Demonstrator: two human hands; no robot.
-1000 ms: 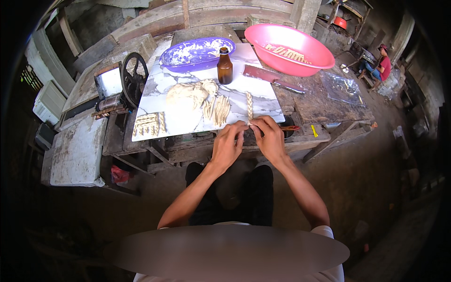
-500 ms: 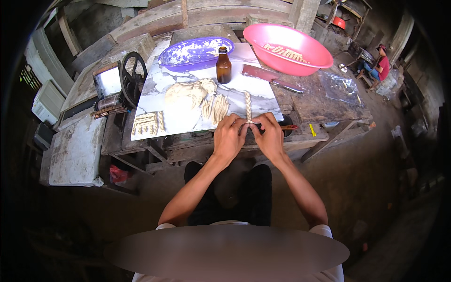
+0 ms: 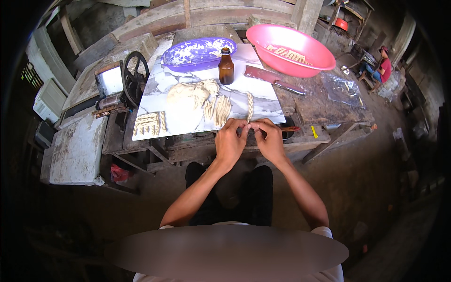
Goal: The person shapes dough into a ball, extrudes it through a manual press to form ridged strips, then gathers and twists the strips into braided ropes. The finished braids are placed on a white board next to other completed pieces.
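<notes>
Both hands, the left hand point(image 3: 231, 141) and the right hand point(image 3: 270, 139), pinch together the near end of a twisted dough strip point(image 3: 250, 107) at 6 o'clock on the marble board point(image 3: 159, 84), apparently so the twist does not open, while cut dough strips point(image 3: 220, 109) wait at 9 o'clock of it.

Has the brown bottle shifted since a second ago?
No. The brown bottle stands in the same spot beside the purple basin on the marble board.
</notes>
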